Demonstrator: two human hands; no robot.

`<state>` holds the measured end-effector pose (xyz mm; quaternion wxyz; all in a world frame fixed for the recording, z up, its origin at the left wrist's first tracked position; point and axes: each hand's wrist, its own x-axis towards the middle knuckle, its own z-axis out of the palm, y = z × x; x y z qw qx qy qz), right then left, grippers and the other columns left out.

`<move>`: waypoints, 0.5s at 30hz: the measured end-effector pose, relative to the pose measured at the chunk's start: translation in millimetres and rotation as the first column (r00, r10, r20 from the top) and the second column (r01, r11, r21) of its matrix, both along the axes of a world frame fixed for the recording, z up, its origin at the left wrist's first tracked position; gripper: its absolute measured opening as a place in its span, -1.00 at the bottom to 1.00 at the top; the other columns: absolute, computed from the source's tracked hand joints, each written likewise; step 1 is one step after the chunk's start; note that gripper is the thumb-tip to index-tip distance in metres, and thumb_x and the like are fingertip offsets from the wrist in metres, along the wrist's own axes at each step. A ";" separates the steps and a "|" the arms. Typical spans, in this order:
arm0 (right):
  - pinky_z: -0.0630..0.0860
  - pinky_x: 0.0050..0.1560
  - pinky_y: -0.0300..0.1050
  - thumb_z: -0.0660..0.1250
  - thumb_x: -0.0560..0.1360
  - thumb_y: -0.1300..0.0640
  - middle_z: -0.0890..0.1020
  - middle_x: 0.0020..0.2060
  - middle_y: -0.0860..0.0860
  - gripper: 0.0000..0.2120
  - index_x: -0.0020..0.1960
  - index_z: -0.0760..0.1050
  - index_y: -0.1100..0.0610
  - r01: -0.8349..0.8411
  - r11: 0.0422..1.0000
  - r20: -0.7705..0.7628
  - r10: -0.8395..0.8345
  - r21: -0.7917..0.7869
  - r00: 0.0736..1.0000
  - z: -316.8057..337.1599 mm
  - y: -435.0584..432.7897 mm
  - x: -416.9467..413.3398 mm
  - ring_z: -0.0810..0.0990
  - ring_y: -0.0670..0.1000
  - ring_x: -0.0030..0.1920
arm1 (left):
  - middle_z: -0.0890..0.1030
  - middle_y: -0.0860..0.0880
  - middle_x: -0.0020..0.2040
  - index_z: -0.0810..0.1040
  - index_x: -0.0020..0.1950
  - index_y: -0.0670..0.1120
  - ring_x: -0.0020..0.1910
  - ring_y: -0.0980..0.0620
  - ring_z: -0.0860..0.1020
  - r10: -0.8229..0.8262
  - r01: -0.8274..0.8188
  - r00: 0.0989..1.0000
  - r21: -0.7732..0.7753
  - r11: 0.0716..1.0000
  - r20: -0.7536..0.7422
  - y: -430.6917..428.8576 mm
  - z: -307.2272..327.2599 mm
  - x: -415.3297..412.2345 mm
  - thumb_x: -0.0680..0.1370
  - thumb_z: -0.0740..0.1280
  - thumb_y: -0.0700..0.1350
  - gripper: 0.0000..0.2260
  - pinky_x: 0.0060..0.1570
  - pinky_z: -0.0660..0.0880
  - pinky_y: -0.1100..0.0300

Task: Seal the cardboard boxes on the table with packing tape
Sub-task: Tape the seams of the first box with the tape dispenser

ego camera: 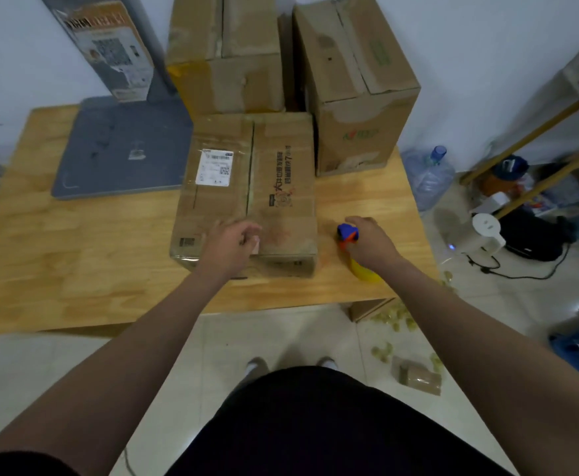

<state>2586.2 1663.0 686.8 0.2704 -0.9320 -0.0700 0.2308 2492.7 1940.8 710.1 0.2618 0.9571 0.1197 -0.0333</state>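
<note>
A flat cardboard box (274,173) with a white shipping label lies on the wooden table (75,269), its centre seam running away from me. My left hand (229,245) rests on the box's near edge at the seam, fingers curled over a pale strip, apparently tape. My right hand (370,242) grips a tape dispenser (353,249) with a blue and orange head and a yellow roll, on the table just right of the box. Two taller boxes stand behind: one at the back centre (226,53), one at the back right (353,80).
A grey flat stand (123,149) with a printed carton leaning on it fills the table's back left. Right of the table are a water bottle (425,176), a white kettle (483,231), cables and a shelf. Scraps and a small brown package (418,376) litter the floor.
</note>
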 end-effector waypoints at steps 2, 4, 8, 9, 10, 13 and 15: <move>0.41 0.37 0.11 0.37 0.50 0.22 0.40 0.42 0.15 -0.43 0.49 0.39 0.07 -0.129 0.992 0.059 0.129 0.000 0.990 12.4 26.4 -10.2 0.46 0.27 0.33 | 0.67 0.00 0.15 0.69 0.18 0.03 0.18 -0.09 0.57 -0.043 0.043 0.999 0.025 0.999 0.014 22.7 5.8 -16.8 0.63 0.34 -0.13 -0.81 0.19 0.49 -0.01; 0.42 0.36 0.15 0.35 0.52 0.20 0.43 0.41 0.09 -0.46 0.48 0.40 0.03 -0.237 0.971 0.134 0.240 -0.034 0.962 23.7 56.2 -24.3 0.44 0.24 0.33 | 0.69 -0.04 0.17 0.71 0.18 -0.03 0.16 -0.07 0.61 -0.086 0.086 0.996 0.015 0.996 0.020 42.4 9.1 -34.9 0.62 0.32 -0.21 -0.77 0.17 0.52 0.07; 0.37 0.43 0.10 0.24 0.56 0.19 0.47 0.40 -0.01 -0.53 0.46 0.42 -0.01 -0.391 0.913 0.270 0.409 -0.119 0.872 34.8 113.0 -58.9 0.36 0.12 0.43 | 0.67 -0.02 0.27 0.67 0.28 0.01 0.25 -0.08 0.60 -0.208 0.209 0.978 0.055 0.976 -0.030 65.9 8.7 -59.8 0.62 0.26 -0.24 -0.68 0.20 0.53 0.07; 0.33 0.46 0.07 0.23 0.55 0.21 0.47 0.41 -0.01 -0.52 0.46 0.43 0.01 -0.429 0.895 0.280 0.445 -0.121 0.850 34.9 125.6 -67.5 0.36 0.10 0.44 | 0.62 -0.03 0.34 0.63 0.34 0.01 0.32 -0.10 0.56 -0.248 0.251 0.967 0.047 0.967 -0.062 67.5 7.0 -62.4 0.62 0.24 -0.26 -0.63 0.24 0.52 0.02; 0.28 0.49 0.07 0.23 0.54 0.24 0.47 0.43 0.01 -0.50 0.48 0.42 0.04 -0.468 0.876 0.283 0.481 -0.117 0.830 33.6 137.4 -76.4 0.35 0.10 0.46 | 0.57 -0.02 0.41 0.59 0.39 0.00 0.41 -0.11 0.48 -0.284 0.287 0.955 0.036 0.957 -0.088 66.8 6.1 -63.8 0.61 0.21 -0.28 -0.60 0.30 0.48 -0.02; 0.26 0.51 0.10 0.21 0.54 0.27 0.34 0.53 0.07 -0.42 0.56 0.29 0.15 -0.526 0.845 0.214 0.534 -0.098 0.818 26.8 164.1 -100.9 0.27 0.11 0.54 | 0.41 0.01 0.55 0.49 0.49 -0.01 0.57 -0.08 0.27 -0.342 0.350 0.931 0.047 0.935 -0.131 60.8 4.2 -62.0 0.61 0.17 -0.30 -0.53 0.44 0.32 0.02; 0.22 0.54 0.09 0.19 0.55 0.25 0.16 0.61 0.09 -0.33 0.62 0.09 0.20 -0.525 0.836 0.155 0.546 -0.158 0.823 15.9 171.0 -110.2 0.11 0.08 0.61 | 0.33 0.05 0.60 0.37 0.58 0.01 0.60 -0.06 0.19 -0.348 0.360 0.926 0.064 0.931 -0.149 60.2 0.7 -60.2 0.64 0.14 -0.27 -0.50 0.47 0.25 0.02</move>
